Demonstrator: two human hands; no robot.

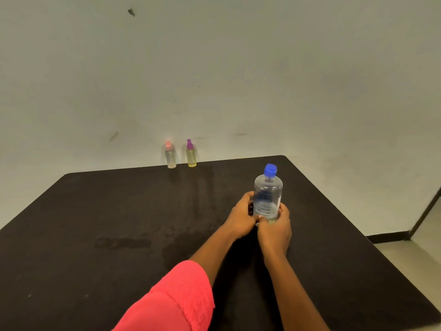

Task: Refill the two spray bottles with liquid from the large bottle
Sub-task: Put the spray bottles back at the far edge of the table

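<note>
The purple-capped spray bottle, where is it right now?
In the head view the purple-capped spray bottle stands upright at the far edge of the black table, by the wall, just right of the pink-capped spray bottle.

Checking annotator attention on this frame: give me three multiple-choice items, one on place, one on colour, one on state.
1. Where on the table do the pink-capped spray bottle and purple-capped spray bottle stand?
A) near edge
B) far edge, by the wall
C) middle

2. What colour is the cap of the large bottle?
A) red
B) green
C) blue

3. How is the large bottle?
A) upright, capped, gripped by left hand and right hand
B) lying down
C) uncapped, untouched

1 B: both stand against the wall.
2 C: the cap is plainly blue.
3 A: both hands wrap its lower body, cap on.
</note>
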